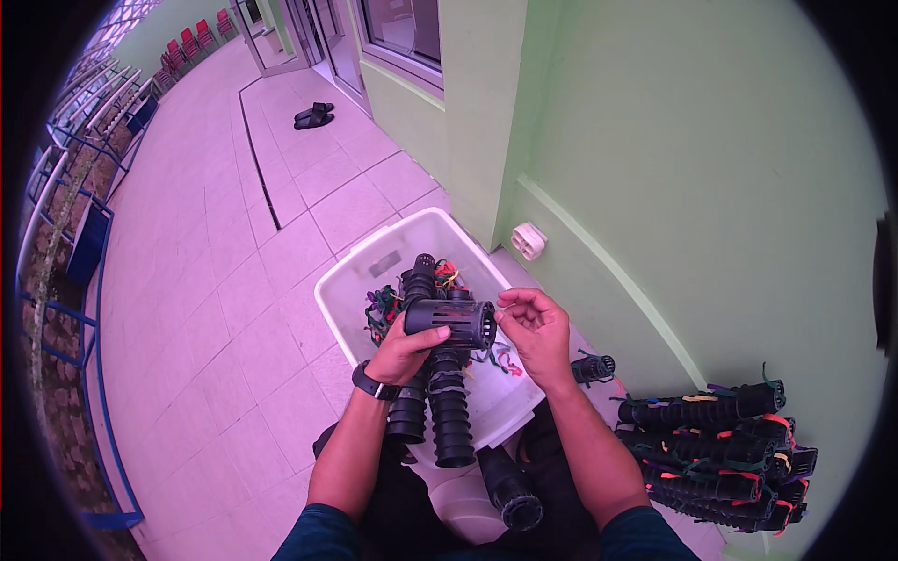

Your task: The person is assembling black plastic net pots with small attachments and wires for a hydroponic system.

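Observation:
My left hand point(402, 353), with a dark watch at the wrist, is wrapped round a black slotted plastic net cup point(451, 323), held sideways above a white tub point(329, 292). The cup's slotted end points right. At that end is my right hand point(539, 338), its thumb and forefinger pinched close to the rim; whatever lies between them is too small to make out. Beneath the held cup, nested stacks of black cups point(452, 411) lean across the tub. Coloured strips point(382, 312), green, purple, red and orange, lie inside it.
Right of the tub, stacked black cups with coloured strips point(716, 449) are piled by the green wall point(702, 187). One short black stack point(510, 491) lies between my legs. A white wall fitting point(528, 241) juts out. Dark sandals point(314, 116) are on the tiled floor.

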{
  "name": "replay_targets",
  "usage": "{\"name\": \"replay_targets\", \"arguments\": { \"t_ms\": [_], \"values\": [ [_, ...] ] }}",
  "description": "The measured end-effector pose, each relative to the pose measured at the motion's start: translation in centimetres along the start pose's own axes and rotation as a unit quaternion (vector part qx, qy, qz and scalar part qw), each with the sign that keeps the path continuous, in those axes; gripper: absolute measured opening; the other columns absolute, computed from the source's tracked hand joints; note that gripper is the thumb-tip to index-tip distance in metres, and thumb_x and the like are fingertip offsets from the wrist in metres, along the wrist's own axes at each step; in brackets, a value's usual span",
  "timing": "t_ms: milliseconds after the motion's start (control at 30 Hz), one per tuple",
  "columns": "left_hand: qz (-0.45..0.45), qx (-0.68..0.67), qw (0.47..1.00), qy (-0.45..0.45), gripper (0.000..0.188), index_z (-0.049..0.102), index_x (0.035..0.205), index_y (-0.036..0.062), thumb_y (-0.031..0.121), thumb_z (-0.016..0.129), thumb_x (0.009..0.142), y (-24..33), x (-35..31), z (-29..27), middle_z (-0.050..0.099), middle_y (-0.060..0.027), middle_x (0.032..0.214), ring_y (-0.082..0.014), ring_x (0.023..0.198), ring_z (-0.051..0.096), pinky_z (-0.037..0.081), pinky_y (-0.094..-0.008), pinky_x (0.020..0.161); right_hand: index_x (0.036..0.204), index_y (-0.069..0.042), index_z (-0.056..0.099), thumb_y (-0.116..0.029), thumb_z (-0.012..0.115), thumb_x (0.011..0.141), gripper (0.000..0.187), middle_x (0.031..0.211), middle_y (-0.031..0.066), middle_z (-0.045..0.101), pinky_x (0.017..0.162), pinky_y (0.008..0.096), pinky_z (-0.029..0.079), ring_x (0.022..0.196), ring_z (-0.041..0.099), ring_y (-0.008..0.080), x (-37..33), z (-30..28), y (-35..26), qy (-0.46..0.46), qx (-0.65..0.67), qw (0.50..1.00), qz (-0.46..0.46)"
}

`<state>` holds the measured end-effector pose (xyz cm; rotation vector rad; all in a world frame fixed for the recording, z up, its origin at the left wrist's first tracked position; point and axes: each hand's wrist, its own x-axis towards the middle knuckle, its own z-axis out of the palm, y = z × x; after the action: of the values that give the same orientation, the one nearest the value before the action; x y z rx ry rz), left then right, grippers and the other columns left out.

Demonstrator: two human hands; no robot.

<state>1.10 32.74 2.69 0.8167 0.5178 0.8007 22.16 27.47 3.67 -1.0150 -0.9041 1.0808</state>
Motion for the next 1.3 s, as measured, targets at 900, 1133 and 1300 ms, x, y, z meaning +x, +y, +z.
{"name": "replay_targets", "arguments": {
  "t_ms": [900, 1133, 1300],
  "values": [
    [-0.041, -0.081, 0.996, -0.010, 0.053, 0.051, 0.131, -0.0028, 0.010, 0.073, 0.085, 0.8, -0.7, -0.8, 0.064, -0.0136, 0.123, -0.0249, 0.114, 0.062, 0.044, -0.0420, 0.105, 0.095, -0.005, 0.065, -0.005, 0.081, 0.074, 0.027, 0.110, 0.0079, 0.059, 0.099, 0.0345, 0.042, 0.108, 0.055, 0.0171, 0.0, 0.0, -1.1, -0.030, -0.202, 0.965, -0.166],
    [-0.072, -0.066, 0.995, -0.036, 0.049, 0.051, 0.131, -0.0026, 0.008, 0.070, 0.087, 1.5, -1.0, -0.7, 0.065, -0.0131, 0.120, -0.0239, 0.114, 0.062, 0.045, -0.0417, 0.104, 0.091, -0.005, 0.074, -0.005, 0.075, 0.079, 0.012, 0.133, 0.0110, 0.058, 0.107, 0.0416, 0.035, 0.124, 0.049, 0.0311, -0.5, 0.5, -3.1, -0.144, -0.374, 0.885, -0.239],
    [-0.096, -0.056, 0.994, 0.001, 0.044, 0.054, 0.128, -0.0010, 0.009, 0.071, 0.088, 1.2, -0.9, -0.9, 0.066, -0.0116, 0.118, -0.0220, 0.108, 0.065, 0.050, -0.0412, 0.097, 0.093, -0.005, 0.072, -0.010, 0.072, 0.086, 0.009, 0.130, 0.0107, 0.059, 0.109, 0.0419, 0.034, 0.127, 0.047, 0.0275, -0.3, -0.4, -3.3, -0.191, -0.281, 0.928, -0.155]
  ]
}}
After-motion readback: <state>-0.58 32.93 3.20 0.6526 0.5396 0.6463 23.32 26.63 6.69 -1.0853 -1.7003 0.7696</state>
